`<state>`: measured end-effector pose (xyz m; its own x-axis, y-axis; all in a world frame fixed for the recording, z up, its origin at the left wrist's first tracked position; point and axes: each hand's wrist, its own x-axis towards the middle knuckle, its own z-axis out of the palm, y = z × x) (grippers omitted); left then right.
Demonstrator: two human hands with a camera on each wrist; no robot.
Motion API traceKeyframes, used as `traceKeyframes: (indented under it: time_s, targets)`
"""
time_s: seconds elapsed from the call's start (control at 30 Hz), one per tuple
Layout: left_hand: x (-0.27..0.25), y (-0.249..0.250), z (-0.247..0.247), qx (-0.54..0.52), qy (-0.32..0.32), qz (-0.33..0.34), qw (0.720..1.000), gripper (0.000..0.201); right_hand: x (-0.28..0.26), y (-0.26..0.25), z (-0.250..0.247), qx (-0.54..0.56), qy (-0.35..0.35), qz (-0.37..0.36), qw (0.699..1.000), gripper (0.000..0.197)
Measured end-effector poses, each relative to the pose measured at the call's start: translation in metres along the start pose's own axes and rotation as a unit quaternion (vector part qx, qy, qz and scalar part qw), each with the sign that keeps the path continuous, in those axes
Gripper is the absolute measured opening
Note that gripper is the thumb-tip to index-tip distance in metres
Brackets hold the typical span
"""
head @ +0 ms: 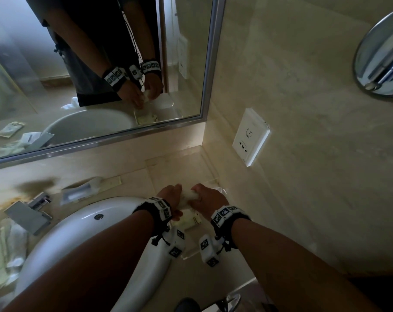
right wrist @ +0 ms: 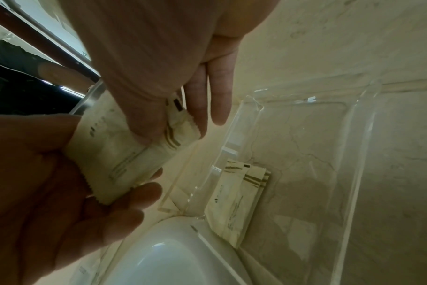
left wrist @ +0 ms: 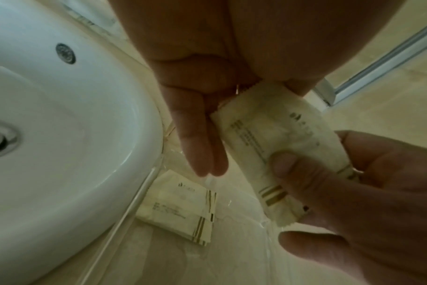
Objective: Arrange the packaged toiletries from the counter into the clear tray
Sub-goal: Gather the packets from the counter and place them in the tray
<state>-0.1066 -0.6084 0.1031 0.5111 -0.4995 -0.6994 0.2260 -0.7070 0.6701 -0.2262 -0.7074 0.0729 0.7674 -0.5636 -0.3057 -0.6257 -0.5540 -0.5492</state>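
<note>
Over the clear tray (head: pixel 210 164), both hands hold one cream packet (head: pixel 187 197) with brown stripes. My left hand (head: pixel 175 197) pinches its serrated end between thumb and fingers (left wrist: pixel 200 146). My right hand (head: pixel 199 195) pinches the striped end, thumb (left wrist: pixel 288 169) on top of the packet (left wrist: pixel 268 133). In the right wrist view the packet (right wrist: pixel 124 154) lies across the left fingers (right wrist: pixel 124 194). Flat packets of the same kind (head: pixel 191 219) lie stacked in the tray's near corner beside the basin, also seen as packets (left wrist: pixel 181 206) and packets (right wrist: pixel 237 198) inside the tray (right wrist: pixel 354 154).
The white basin (head: pixel 96 230) sits left of the tray, the faucet (head: pixel 29 212) behind it. Wrapped toiletries (head: pixel 78 192) and more packets (head: pixel 4 248) lie on the counter at left. A mirror (head: pixel 96 64) and a wall socket (head: pixel 250 137) stand behind; a round mirror (head: pixel 384 55) hangs at right.
</note>
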Motion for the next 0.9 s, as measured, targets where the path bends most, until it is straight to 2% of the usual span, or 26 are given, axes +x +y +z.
traceKeyframes:
  time_s: [0.13, 0.2, 0.23, 0.3, 0.37, 0.47, 0.53, 0.63, 0.67, 0.7, 0.73, 0.77, 0.83, 0.9]
  targets:
    - [0.004, -0.004, 0.002, 0.064, -0.003, 0.033, 0.997, 0.055, 0.002, 0.012, 0.0, 0.006, -0.013, 0.034, 0.999, 0.035]
    - [0.008, -0.008, 0.001, 0.131, 0.004, 0.055, 0.99, 0.053, 0.003, 0.02, 0.001, 0.002, -0.02, 0.053, 0.998, 0.039]
    - [0.012, -0.011, 0.001, 0.188, 0.001, 0.079, 0.979, 0.055, 0.004, 0.024, 0.001, -0.003, -0.022, 0.054, 0.998, 0.041]
    - [0.019, -0.017, 0.0, 0.309, -0.017, 0.131, 0.942, 0.072, 0.002, 0.03, 0.002, -0.005, -0.026, 0.056, 0.998, 0.042]
    - [0.021, -0.018, 0.001, 0.375, -0.021, 0.161, 0.913, 0.077, 0.001, 0.034, 0.003, -0.002, -0.039, 0.053, 0.998, 0.044]
    - [0.021, -0.018, 0.004, 0.397, -0.014, 0.167, 0.902, 0.06, 0.0, 0.037, 0.001, 0.013, -0.048, 0.058, 0.997, 0.046]
    - [0.023, -0.018, 0.004, 0.404, -0.007, 0.148, 0.903, 0.048, 0.0, 0.039, 0.0, 0.043, -0.017, 0.061, 0.997, 0.048]
    - [0.027, -0.019, 0.006, 0.399, -0.001, 0.127, 0.908, 0.044, 0.004, 0.043, 0.0, 0.103, 0.034, 0.081, 0.991, 0.052]
    - [0.028, -0.02, 0.006, 0.394, -0.003, 0.122, 0.911, 0.044, 0.005, 0.043, 0.0, 0.108, 0.033, 0.09, 0.99, 0.041]
    - [0.03, -0.021, 0.008, 0.389, -0.004, 0.119, 0.913, 0.045, 0.007, 0.045, 0.001, 0.094, 0.026, 0.095, 0.991, 0.021]
    - [0.031, -0.022, 0.009, 0.384, -0.004, 0.115, 0.916, 0.045, 0.006, 0.044, 0.001, 0.089, 0.017, 0.1, 0.991, 0.014]
    - [0.032, -0.023, 0.011, 0.377, -0.002, 0.112, 0.919, 0.046, 0.009, 0.047, 0.003, 0.09, 0.02, 0.107, 0.99, 0.025]
    - [0.034, -0.024, 0.012, 0.369, 0.008, 0.113, 0.922, 0.049, 0.011, 0.052, 0.005, 0.103, 0.017, 0.128, 0.986, 0.019]
    - [0.035, -0.025, 0.013, 0.381, 0.011, 0.11, 0.918, 0.05, 0.015, 0.06, 0.007, 0.089, 0.015, 0.14, 0.986, 0.039]
